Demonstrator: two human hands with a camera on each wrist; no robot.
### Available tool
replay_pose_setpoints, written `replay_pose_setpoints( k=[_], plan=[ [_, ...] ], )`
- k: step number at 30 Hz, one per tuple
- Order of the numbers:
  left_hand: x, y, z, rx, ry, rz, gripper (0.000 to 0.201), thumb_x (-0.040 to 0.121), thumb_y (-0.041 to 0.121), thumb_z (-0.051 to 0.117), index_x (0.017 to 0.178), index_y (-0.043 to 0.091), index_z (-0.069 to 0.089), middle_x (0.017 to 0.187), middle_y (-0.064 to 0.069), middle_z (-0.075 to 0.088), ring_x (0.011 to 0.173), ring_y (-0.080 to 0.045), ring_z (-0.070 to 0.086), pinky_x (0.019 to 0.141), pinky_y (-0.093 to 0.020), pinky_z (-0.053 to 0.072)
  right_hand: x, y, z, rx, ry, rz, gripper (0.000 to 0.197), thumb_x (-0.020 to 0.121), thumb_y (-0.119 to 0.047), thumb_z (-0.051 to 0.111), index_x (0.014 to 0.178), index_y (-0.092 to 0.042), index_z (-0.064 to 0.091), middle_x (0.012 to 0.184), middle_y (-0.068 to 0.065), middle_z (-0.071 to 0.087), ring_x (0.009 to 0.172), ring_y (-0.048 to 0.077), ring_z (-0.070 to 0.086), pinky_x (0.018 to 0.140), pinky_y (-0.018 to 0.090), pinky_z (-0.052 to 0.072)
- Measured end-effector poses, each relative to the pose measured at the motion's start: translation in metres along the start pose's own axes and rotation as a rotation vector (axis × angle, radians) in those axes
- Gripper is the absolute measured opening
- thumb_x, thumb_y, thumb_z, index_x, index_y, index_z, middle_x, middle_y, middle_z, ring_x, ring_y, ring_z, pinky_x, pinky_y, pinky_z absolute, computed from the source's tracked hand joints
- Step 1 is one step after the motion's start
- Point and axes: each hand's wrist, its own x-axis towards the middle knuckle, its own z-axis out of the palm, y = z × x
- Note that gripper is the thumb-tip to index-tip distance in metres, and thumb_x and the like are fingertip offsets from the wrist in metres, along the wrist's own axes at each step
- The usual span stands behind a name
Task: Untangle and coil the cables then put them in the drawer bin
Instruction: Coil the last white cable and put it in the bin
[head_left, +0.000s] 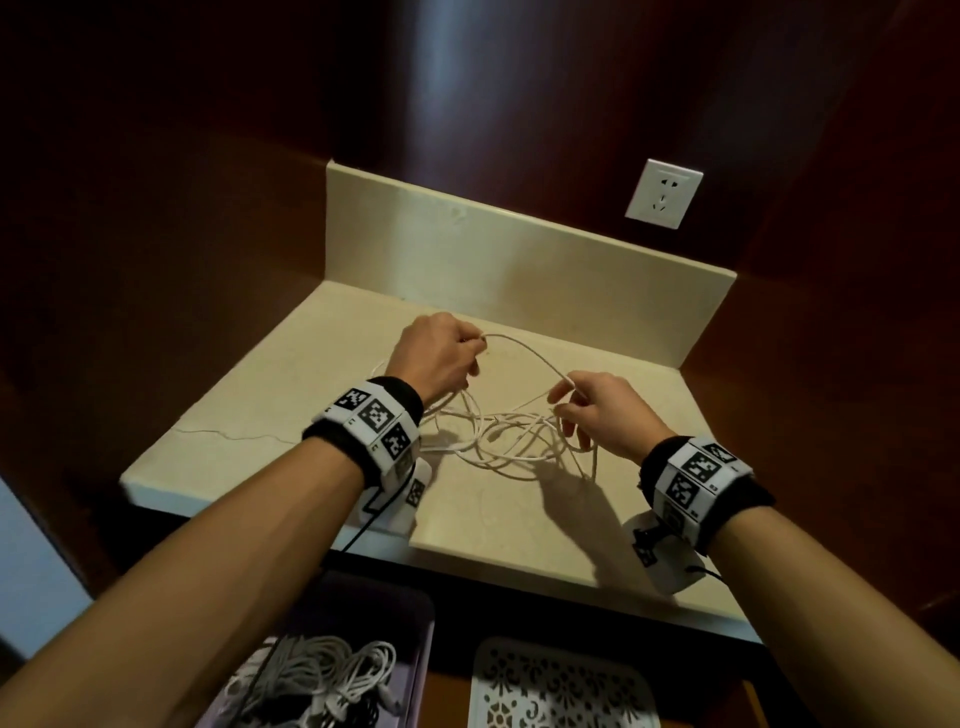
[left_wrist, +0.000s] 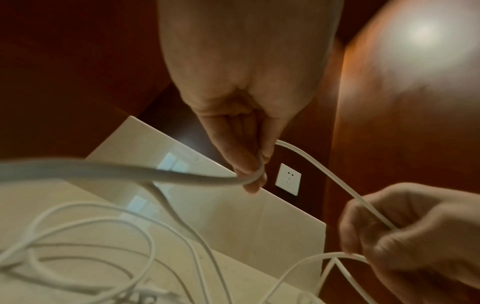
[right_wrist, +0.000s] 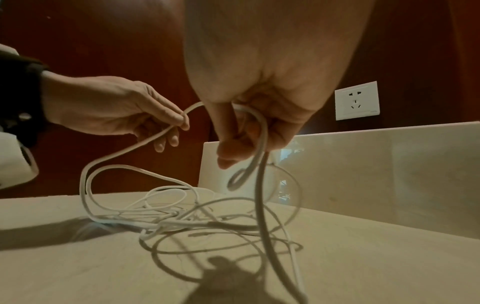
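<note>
We see the left hand (head_left: 434, 358) raised over the worktop (head_left: 249, 415), its fingers (left_wrist: 249, 168) pinched on the white cable (head_left: 524, 358). From there the strand runs left to right in an arch to the right hand (head_left: 602, 410), whose fingers (right_wrist: 233, 148) curl around it. Below and between both hands, the rest lies tangled in loose loops on the worktop.

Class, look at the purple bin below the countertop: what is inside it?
The purple bin holds bundled white cables with some dark cable among them. The left forearm covers its left part and the frame edge cuts off its front, so any further contents stay hidden.
</note>
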Motion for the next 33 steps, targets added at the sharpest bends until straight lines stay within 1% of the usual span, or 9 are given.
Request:
replay_pose_setpoints(
  k=[3,6,11,15,17,22,26,30,33],
  plan=[
    [0.005,-0.007,-0.011,0.018,0.08,-0.031,0.02,0.095,0.026,0.058,0.095,0.019,0.077,0.07,0.004,0.072,0.06,-0.012,0.067,0.065,-0.024,0.054,-0.003,0.009,-0.003,0.005,-0.051,0.047,0.014,0.096,-0.009,0.054,0.091,-0.01,0.067,0.073,0.006,0.071,0.063,0.02,0.068,0.061,0.026,0.053],
    [0.007,-0.014,-0.016,0.02,0.136,-0.072,0.02,0.094,0.026,0.058,0.095,0.018,0.077,0.07,0.004,0.072,0.064,-0.014,0.067,0.07,-0.029,0.056,0.0,0.015,-0.008,-0.011,0.007,0.07,0.025,0.099,-0.021,0.053,0.088,-0.007,0.07,0.074,0.003,0.073,0.065,0.018,0.069,0.068,0.03,0.053],
    [0.007,-0.012,-0.013,-0.082,0.2,-0.145,0.023,0.09,0.007,0.053,0.096,0.011,0.075,0.083,-0.007,0.073,0.075,-0.023,0.07,0.07,-0.036,0.06,0.005,0.0,-0.015,0.226,0.13,0.079,0.04,0.1,-0.034,0.051,0.082,-0.003,0.069,0.07,0.013,0.073,0.059,0.021,0.068,0.057,0.019,0.049],
    [0.006,0.01,-0.009,0.056,0.139,0.057,0.06,0.08,-0.01,0.045,0.135,0.012,0.055,0.13,-0.007,0.06,0.12,-0.022,0.055,0.106,-0.035,0.042,0.01,-0.021,-0.018,0.277,0.188,0.003,0.04,0.1,-0.036,0.048,0.083,-0.006,0.067,0.064,0.012,0.071,0.055,0.024,0.067,0.058,0.027,0.054],
    [0.007,0.019,-0.007,0.11,0.094,0.192,0.062,0.08,-0.007,0.049,0.137,0.017,0.052,0.136,-0.002,0.055,0.126,-0.018,0.047,0.109,-0.029,0.035,0.01,-0.029,-0.018,0.253,0.198,-0.041,0.039,0.101,-0.036,0.047,0.083,-0.007,0.067,0.062,0.011,0.069,0.05,0.022,0.063,0.053,0.023,0.05],
    [0.012,0.023,-0.004,0.063,-0.014,0.31,0.03,0.094,0.027,0.06,0.122,0.024,0.066,0.117,-0.001,0.067,0.108,-0.014,0.055,0.096,-0.035,0.045,0.005,-0.036,-0.015,0.286,0.17,-0.094,0.035,0.101,-0.031,0.048,0.082,-0.008,0.067,0.052,0.007,0.06,0.042,0.018,0.048,0.043,0.022,0.039],
    [0.015,0.018,-0.009,0.084,0.089,0.326,0.022,0.094,0.028,0.06,0.103,0.015,0.075,0.105,-0.004,0.072,0.096,-0.017,0.059,0.088,-0.033,0.046,-0.002,-0.034,-0.008,0.433,0.061,-0.063,0.016,0.097,-0.012,0.056,0.094,0.0,0.067,0.055,0.007,0.055,0.045,0.015,0.048,0.042,0.019,0.035],
    [0.013,0.012,-0.016,0.1,0.166,0.327,0.021,0.095,0.025,0.058,0.099,0.013,0.074,0.099,-0.003,0.072,0.09,-0.017,0.058,0.084,-0.034,0.046,-0.007,-0.027,0.005,0.495,-0.151,-0.03,0.016,0.097,0.002,0.045,0.099,-0.002,0.06,0.064,0.012,0.057,0.057,0.022,0.055,0.051,0.025,0.043],
    [0.013,0.007,-0.028,0.044,0.24,0.286,0.02,0.095,0.023,0.058,0.097,0.01,0.074,0.096,-0.004,0.073,0.09,-0.021,0.063,0.083,-0.034,0.048,-0.009,-0.014,0.011,0.357,-0.263,0.013,0.021,0.101,-0.005,0.04,0.098,-0.005,0.061,0.075,0.012,0.065,0.068,0.023,0.06,0.067,0.029,0.049]
  ],
)
